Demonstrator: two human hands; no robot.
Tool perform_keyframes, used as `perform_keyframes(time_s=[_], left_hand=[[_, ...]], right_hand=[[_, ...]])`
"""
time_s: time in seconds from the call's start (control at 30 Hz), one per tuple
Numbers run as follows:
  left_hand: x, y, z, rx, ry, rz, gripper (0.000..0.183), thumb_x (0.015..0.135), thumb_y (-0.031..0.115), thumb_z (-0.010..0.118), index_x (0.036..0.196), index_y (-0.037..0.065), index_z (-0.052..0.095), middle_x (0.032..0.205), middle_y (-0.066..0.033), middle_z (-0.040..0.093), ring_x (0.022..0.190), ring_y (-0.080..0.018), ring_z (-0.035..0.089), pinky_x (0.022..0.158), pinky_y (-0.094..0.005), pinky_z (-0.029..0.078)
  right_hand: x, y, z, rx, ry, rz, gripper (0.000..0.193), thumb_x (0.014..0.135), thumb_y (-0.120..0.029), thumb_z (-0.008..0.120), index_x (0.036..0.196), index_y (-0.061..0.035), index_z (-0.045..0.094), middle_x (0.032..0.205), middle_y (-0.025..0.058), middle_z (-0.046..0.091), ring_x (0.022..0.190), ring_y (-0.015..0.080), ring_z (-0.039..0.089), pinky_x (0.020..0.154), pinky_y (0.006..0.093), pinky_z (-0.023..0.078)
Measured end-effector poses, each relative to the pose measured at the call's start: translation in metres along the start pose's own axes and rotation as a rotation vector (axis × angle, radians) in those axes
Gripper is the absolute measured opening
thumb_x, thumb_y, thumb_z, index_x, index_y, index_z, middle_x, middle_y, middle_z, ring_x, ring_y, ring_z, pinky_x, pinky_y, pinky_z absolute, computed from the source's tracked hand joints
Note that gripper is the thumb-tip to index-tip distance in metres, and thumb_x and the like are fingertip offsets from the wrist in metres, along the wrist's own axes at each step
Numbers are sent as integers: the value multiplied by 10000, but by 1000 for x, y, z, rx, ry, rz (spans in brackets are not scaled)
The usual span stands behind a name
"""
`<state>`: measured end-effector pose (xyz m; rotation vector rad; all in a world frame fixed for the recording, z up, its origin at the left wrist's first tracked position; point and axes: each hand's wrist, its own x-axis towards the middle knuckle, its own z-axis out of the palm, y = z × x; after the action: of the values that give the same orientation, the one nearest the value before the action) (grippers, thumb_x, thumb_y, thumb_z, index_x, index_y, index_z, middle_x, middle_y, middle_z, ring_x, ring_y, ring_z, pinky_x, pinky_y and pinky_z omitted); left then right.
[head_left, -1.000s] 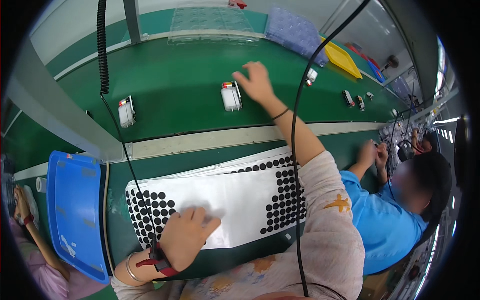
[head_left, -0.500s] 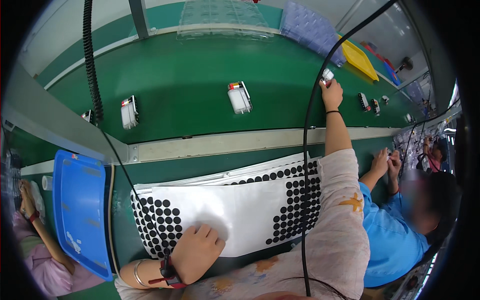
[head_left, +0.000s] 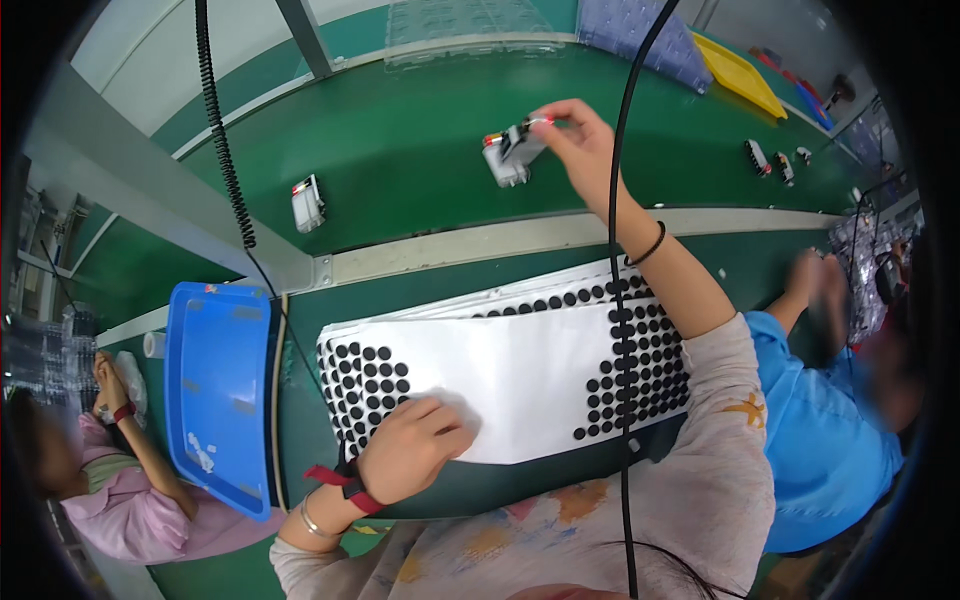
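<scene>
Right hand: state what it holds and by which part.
The right hand holds a small white-and-grey device above the green belt, pinched by its upper right end; the exact finger contact is unclear.

even, bright overhead light, no hard shadows; just a soft one under my left hand (head_left: 412, 450) on the white sheet (head_left: 510, 375). mild glare on the green table (head_left: 400, 150). heavy fisheye bend, black vignette at the rim. right edge blurred, neighbour's hands (head_left: 818, 280) smeared.
</scene>
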<state>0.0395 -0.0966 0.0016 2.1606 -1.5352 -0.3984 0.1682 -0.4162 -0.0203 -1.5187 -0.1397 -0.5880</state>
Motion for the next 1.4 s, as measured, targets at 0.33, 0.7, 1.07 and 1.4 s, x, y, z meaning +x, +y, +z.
perform_keyframes(time_s=[0.33, 0.7, 1.07, 1.4], left_hand=[[-21, -2, 12, 177, 172, 110, 171, 661, 101, 652, 829, 112, 625, 841, 5, 557, 754, -171, 526, 620, -276, 408], [18, 7, -56, -275, 239, -56, 183, 652, 73, 700, 770, 80, 560, 842, -51, 578, 844, -223, 533, 724, -310, 399], [72, -3, -44, -110, 436, -64, 150, 665, 61, 691, 760, 57, 576, 913, -65, 634, 906, -269, 539, 787, -354, 424], [72, -13, -37, -283, 485, -122, 131, 702, 38, 654, 799, 45, 566, 874, -74, 647, 872, -249, 570, 749, -327, 448]], right_hand=[[-134, -52, 82, 970, -300, 784, 288, 942, -338, 396, 943, -67, 493, 858, 61, 531, 885, 207, 544, 835, 365, 436], [-147, -44, 73, 927, -397, 784, 246, 911, -285, 496, 995, -55, 501, 824, 37, 529, 759, 122, 541, 740, 319, 476], [-149, -35, 67, 1040, -264, 743, 171, 882, -237, 566, 920, -74, 538, 896, 13, 548, 819, 114, 565, 736, 252, 439], [-148, -35, 61, 1055, -282, 776, 136, 882, -231, 565, 883, -97, 541, 915, -8, 529, 820, 107, 563, 738, 243, 447]])
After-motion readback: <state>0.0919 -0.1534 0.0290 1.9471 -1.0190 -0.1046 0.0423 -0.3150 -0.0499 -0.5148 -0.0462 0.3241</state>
